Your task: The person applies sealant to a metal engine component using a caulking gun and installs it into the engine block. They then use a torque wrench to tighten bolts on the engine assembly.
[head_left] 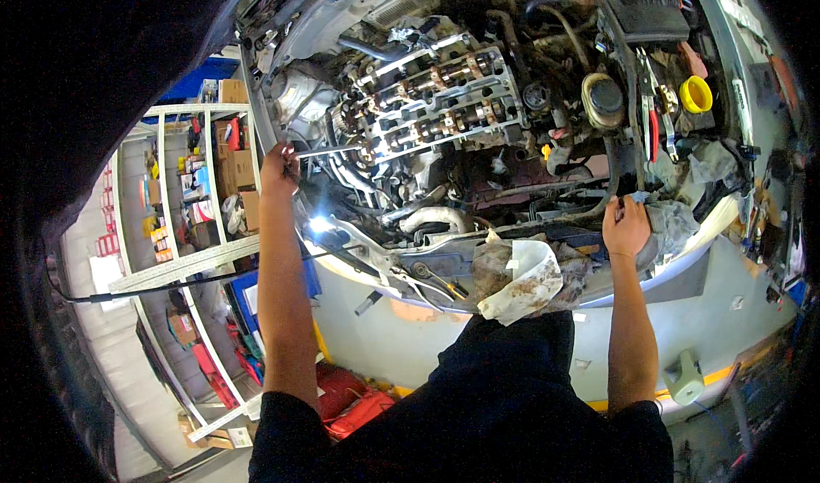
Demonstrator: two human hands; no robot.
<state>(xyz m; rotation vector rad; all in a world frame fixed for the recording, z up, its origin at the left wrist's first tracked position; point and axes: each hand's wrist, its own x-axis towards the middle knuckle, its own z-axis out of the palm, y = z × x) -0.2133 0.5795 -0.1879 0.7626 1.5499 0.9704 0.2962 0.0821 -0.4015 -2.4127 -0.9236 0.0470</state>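
Observation:
My left hand (280, 169), at the left side of the engine bay, is closed around one end of a slim silver metal bar (325, 151). The bar reaches right toward the timing end of the open engine, and its far end is hard to make out among the parts. Two camshafts (448, 124) lie exposed in the cylinder head (461, 99). On the right, my right hand (626, 225) rests at the front edge of the bay with its fingers curled beside a dark hose (612, 175). What those fingers grip, if anything, is hidden.
A bright work light (320, 224) shines near my left forearm. Pliers (440, 280) and dirty plastic sheeting (521, 282) lie on the front edge. Red-handled pliers (653, 133) and a yellow cap (695, 95) sit at right. Shelving (184, 269) stands at left.

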